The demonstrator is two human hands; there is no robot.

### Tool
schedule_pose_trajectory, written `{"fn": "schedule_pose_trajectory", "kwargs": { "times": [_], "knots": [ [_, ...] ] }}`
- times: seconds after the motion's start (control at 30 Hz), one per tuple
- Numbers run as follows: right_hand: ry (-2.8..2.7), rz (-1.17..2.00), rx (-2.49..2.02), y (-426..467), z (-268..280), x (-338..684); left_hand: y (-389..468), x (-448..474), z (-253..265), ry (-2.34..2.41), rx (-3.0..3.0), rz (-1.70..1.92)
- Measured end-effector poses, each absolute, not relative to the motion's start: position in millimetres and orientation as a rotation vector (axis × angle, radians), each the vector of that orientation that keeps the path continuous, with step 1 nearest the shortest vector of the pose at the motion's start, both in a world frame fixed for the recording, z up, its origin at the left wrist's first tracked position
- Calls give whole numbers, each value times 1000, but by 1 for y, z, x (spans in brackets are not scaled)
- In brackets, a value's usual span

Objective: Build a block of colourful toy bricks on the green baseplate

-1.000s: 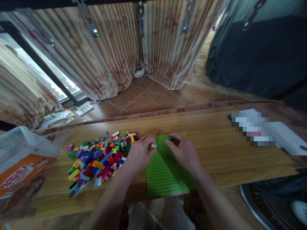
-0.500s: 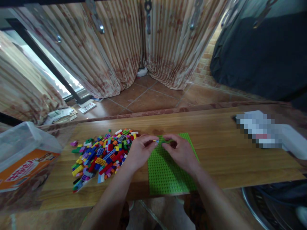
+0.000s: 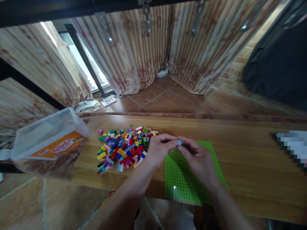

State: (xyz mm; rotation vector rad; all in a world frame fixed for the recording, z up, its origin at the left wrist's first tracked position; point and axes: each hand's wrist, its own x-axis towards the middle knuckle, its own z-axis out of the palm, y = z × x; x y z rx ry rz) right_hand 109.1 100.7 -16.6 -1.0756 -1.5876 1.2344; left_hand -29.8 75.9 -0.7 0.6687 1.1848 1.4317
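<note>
A small light-blue toy brick (image 3: 179,142) shows between the fingertips of both hands, above the far left part of a green studded baseplate (image 3: 184,179). My left hand (image 3: 160,147) pinches it from the left with thumb and forefinger. From the right, my right hand (image 3: 198,155) closes its thumb and fingers on the same brick. Part of the brick is covered by the fingers. Left of my left hand lies a heap of mixed coloured building bricks (image 3: 122,151), its right side partly hidden by that hand.
On the left, a clear plastic tub (image 3: 51,134) with an orange label lies tilted by the table end. The wooden table (image 3: 249,159) runs far to the right, where a blurred-out flat item (image 3: 291,147) lies. Curtains (image 3: 134,54) hang beyond the tiled floor.
The view has turned left, so everything appears shifted right. My right hand has come in to the left hand, and its fingers now meet the light-blue brick.
</note>
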Motion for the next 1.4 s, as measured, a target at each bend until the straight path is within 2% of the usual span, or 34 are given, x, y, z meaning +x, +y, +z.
{"fn": "schedule_pose_trajectory", "kwargs": {
  "times": [0.27, 0.47, 0.77, 1.17, 1.4],
  "knots": [
    [-1978, 819, -1062, 99, -17, 110, 73, -39, 1, 1279, 706, 1301],
    [-2073, 650, -1078, 100, -19, 109, 75, -63, 0, 1534, 1192, 1284],
    [-2056, 636, -1119, 99, -19, 109, 57, -159, 20, 1728, 1535, 930],
    [-2057, 678, -1151, 98, -19, 106, 51, -167, 24, 1942, 1662, 694],
    [-2022, 725, -1198, 98, -19, 106, 65, -149, 23, 2221, 1701, 707]
  ]
}}
